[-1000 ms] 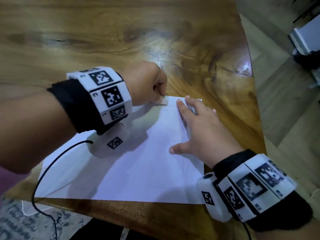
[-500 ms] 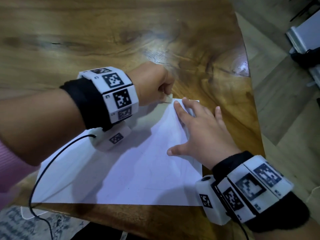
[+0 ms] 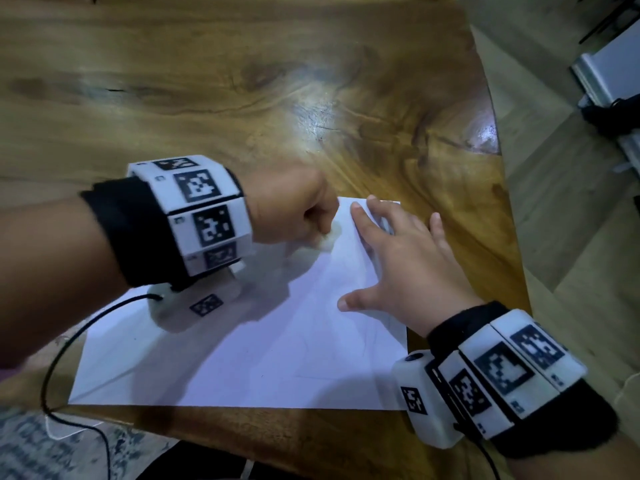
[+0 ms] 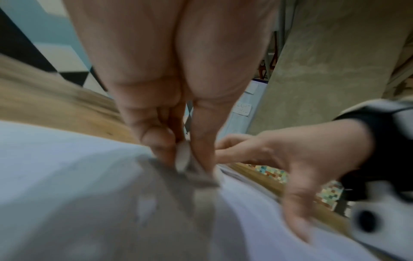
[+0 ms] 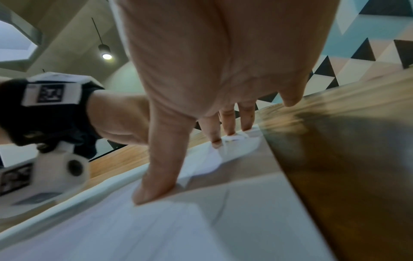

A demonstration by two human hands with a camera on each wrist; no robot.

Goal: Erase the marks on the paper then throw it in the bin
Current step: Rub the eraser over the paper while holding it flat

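A white sheet of paper (image 3: pixel 263 355) lies on the wooden table (image 3: pixel 242 98) near its front edge. Faint pencil lines show on its right part. My left hand (image 3: pixel 304 216) is curled into a fist and pinches a small white eraser (image 4: pixel 182 155), whose end touches the paper near the far edge. The eraser (image 3: pixel 330 235) just peeks out under the fist in the head view. My right hand (image 3: pixel 391 258) lies flat on the sheet's far right corner with fingers spread (image 5: pixel 154 185), holding it down. No bin is in view.
The table's right edge (image 3: pixel 498 188) curves close past my right hand, with floor beyond it. A black cable (image 3: pixel 69 341) trails from my left wrist across the paper's left corner and off the front edge. A dark object and a metal frame (image 3: pixel 609 98) stand on the floor at far right.
My left hand has slid the eraser back toward me and slightly left, from the sheet's far edge onto the paper. The right hand stays pressed on the corner.
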